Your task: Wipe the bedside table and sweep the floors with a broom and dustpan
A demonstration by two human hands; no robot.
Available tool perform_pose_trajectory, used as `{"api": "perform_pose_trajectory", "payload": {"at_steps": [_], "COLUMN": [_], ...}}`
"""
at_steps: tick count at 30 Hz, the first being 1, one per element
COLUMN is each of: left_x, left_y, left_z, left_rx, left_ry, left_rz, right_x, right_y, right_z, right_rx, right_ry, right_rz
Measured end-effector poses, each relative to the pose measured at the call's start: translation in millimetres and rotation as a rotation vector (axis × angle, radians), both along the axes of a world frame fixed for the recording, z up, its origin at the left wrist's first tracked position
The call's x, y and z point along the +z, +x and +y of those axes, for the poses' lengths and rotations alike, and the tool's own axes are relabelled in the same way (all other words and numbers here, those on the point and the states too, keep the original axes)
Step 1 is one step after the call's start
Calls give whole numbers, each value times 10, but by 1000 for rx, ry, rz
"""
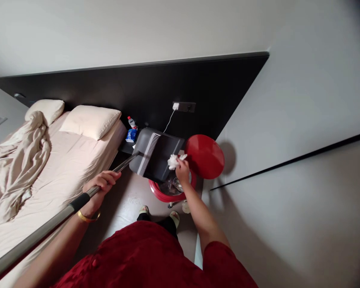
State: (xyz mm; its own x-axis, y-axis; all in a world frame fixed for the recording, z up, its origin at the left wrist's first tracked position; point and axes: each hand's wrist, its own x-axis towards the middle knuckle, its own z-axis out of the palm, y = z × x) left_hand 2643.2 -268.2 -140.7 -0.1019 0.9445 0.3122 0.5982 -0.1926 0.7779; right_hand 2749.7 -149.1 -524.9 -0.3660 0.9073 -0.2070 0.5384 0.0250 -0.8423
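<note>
Two hands work apart. The right hand (182,171) has its fingers (180,161) pinched together on a crumpled white tissue (173,162), held just over the edge of the grey long-handled dustpan (153,154). The left hand (100,185) wraps curled fingers (108,179) around the dustpan's metal handle (60,215), a gold bangle (88,217) sitting on that wrist.

Below the right fingers, a red bin (171,192) with a clear plastic liner (171,186) stands partly under the dustpan, its round red lid (204,156) tilted up just beyond it (hinged or merely propped, hard to tell). Past the left fingers lies a bed with cream sheets (63,176), two pillows (90,122) and a rumpled blanket (15,164). Further out, a black headboard panel (132,88) carries a socket with a white charger (175,106). Beneath the hands, slippered feet (174,218) rest on a pale floor (127,204).
</note>
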Motion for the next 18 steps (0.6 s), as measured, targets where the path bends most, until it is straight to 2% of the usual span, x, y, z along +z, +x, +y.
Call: {"api": "perform_pose_trajectory", "payload": {"at_steps": [3, 5, 7, 9, 13, 15, 18], "left_x": [-47, -83, -109, -116, -73, -49, -28], "left_y": [15, 24, 33, 50, 120, 160, 188], "left_z": [-67, -102, -122, -122, -69, -27, 39], "left_rx": [66, 87, 107, 117, 152, 167, 192], "left_ry": [-25, -47, -65, -61, -12, -12, -13], "left_rz": [-74, -82, -72, -67, -52, -68, -143], "right_x": [49, 50, 26, -13, -62, -37, 35], "right_y": [-109, -153, -162, -137, -47, -13, 35], "right_z": [305, 307, 103, -239, -838, -941, -912], "right_rx": [-127, -58, 97, 240, 415, 495, 570], "right_ry": [103, 87, 46, 18, -4, -26, -73], "right_rz": [195, 206, 167, 140, 134, 93, 38]}}
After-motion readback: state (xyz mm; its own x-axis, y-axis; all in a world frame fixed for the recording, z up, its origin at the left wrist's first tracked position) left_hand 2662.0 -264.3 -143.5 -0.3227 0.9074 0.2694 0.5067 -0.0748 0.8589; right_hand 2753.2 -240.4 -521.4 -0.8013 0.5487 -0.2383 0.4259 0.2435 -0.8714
